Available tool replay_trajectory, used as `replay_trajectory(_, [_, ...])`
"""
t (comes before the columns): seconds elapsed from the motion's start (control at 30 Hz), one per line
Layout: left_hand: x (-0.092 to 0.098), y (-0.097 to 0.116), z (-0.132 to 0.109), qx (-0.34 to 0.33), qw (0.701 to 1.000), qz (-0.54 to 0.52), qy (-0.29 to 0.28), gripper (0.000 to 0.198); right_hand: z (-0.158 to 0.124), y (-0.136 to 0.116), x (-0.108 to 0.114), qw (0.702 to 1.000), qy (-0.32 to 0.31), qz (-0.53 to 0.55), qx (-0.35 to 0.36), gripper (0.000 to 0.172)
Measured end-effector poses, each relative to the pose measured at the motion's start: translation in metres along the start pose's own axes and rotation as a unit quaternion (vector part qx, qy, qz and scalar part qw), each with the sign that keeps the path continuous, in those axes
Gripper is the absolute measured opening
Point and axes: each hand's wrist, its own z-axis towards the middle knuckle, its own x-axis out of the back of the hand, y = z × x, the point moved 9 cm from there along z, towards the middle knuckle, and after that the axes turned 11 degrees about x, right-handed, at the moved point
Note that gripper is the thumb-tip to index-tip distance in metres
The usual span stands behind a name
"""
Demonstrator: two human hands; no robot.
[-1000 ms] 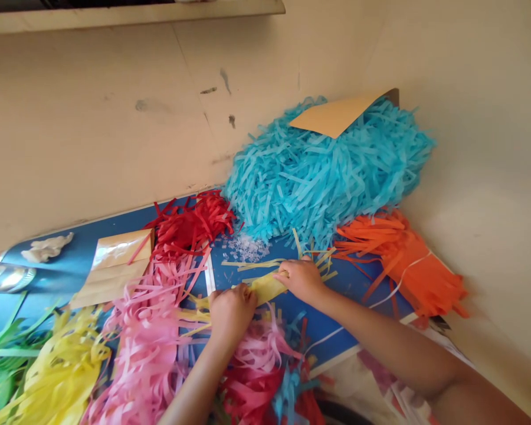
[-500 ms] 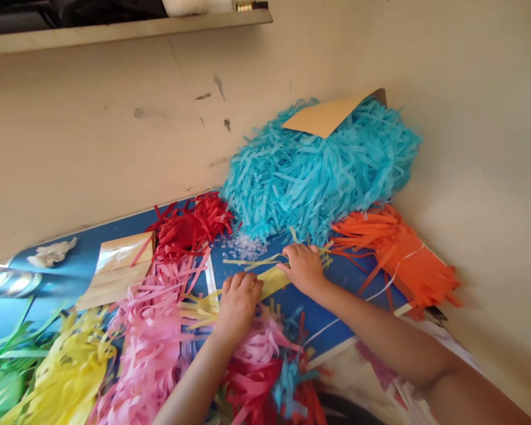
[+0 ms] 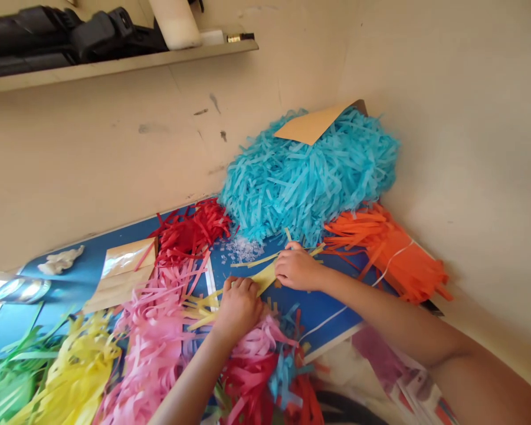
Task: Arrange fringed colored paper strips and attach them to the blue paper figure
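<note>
Between my hands lies a pale yellow fringed tissue-paper strip, its cut ends sticking out to both sides. My left hand is closed over its left part, fingertips curled down onto it. My right hand grips the right part, with fingers bent and thumb side toward the back; the fingertips are partly hidden. Just below are bunches of pink fringe and red fringe. Behind the strip, small clear bits are scattered on the blue table.
A big turquoise fringe pile carries a tan card. Orange fringe lies right, near white string. Leftward are red tissue, a brown envelope, yellow fringe and green fringe. A shelf hangs above.
My right hand has shifted slightly left along the strip, closer to my left hand, and its fingers curl more. The camera view has tilted up a little, showing more of the shelf.
</note>
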Motion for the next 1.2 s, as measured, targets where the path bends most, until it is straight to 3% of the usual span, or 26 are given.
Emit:
replay_trajectory(0.17, [-0.006,-0.008,-0.004,0.029,0.999,-0.002,0.024,0.020,0.007,-0.020,0.020,0.999,0.017,-0.027,-0.017,0.016])
replay_trajectory(0.3, [-0.007,-0.013,-0.008,0.043,0.998,-0.015,0.037,0.023,0.015,-0.046,0.005,0.998,-0.001,-0.043,0.052,0.019])
replay_trajectory(0.43, [-0.005,-0.023,-0.013,0.062,0.997,-0.037,0.041,0.023,0.010,-0.015,-0.020,0.999,-0.012,0.024,-0.024,0.021])
replay_trajectory(0.57, [-0.006,-0.043,-0.017,0.108,0.991,-0.066,0.050,0.025,0.004,0.017,-0.025,0.993,0.007,0.073,-0.097,0.014])
replay_trajectory(0.7, [-0.009,-0.056,-0.017,0.159,0.983,-0.079,0.054,0.030,0.012,0.020,-0.021,0.992,0.011,0.074,-0.103,0.015])
replay_trajectory(0.9, [-0.011,-0.059,-0.013,0.210,0.974,-0.072,0.038,0.030,0.017,0.023,-0.027,0.990,0.010,0.069,-0.124,0.016])
replay_trajectory(1.2, [-0.015,-0.063,-0.004,0.227,0.973,-0.028,-0.006,0.038,0.015,0.031,-0.035,0.984,0.016,0.073,-0.164,0.016])
